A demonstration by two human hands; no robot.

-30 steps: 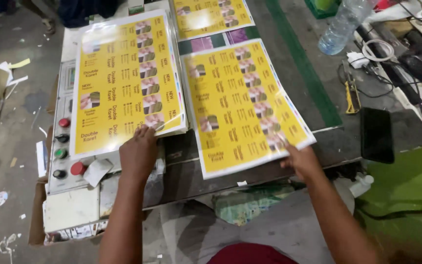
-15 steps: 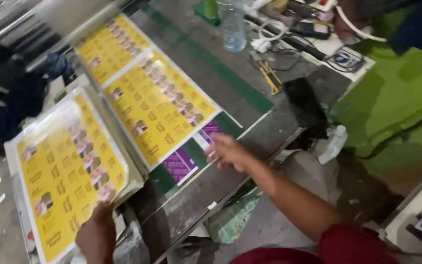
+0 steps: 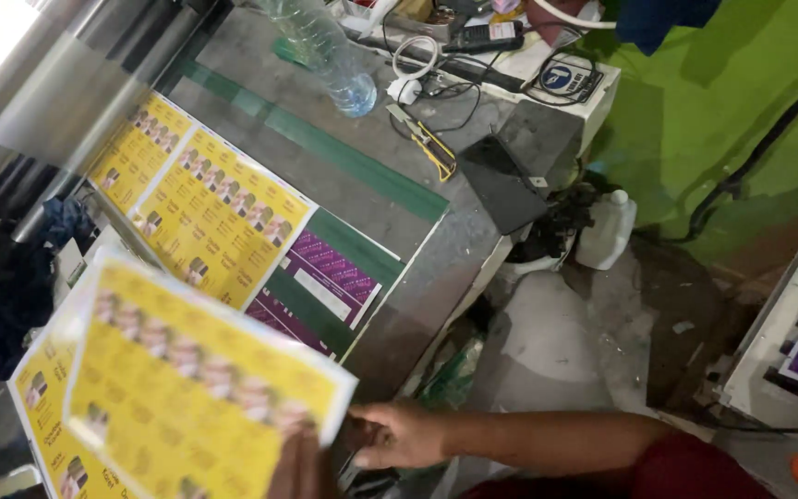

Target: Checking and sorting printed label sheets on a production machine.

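I see my right hand (image 3: 399, 434) low at the near edge, fingers loosely curled, pinching the near right corner of a glossy yellow printed sheet with rows of small pictures (image 3: 205, 388), which is lifted, tilted and blurred. My left hand (image 3: 302, 467) shows only as a dark shape under that sheet's near edge; I cannot tell how far open it is or whether it grips. Beneath the lifted sheet, at the near left, lies another yellow sheet of the same print (image 3: 43, 430). Farther off, two more yellow printed sheets (image 3: 219, 217) lie flat on the grey metal bench (image 3: 399, 129), beside a purple and green printed sheet (image 3: 325, 282). At the far side of the bench stand a clear plastic water bottle (image 3: 325, 51) and a yellow-handled utility knife (image 3: 431, 148), near a flat black phone (image 3: 501, 185)
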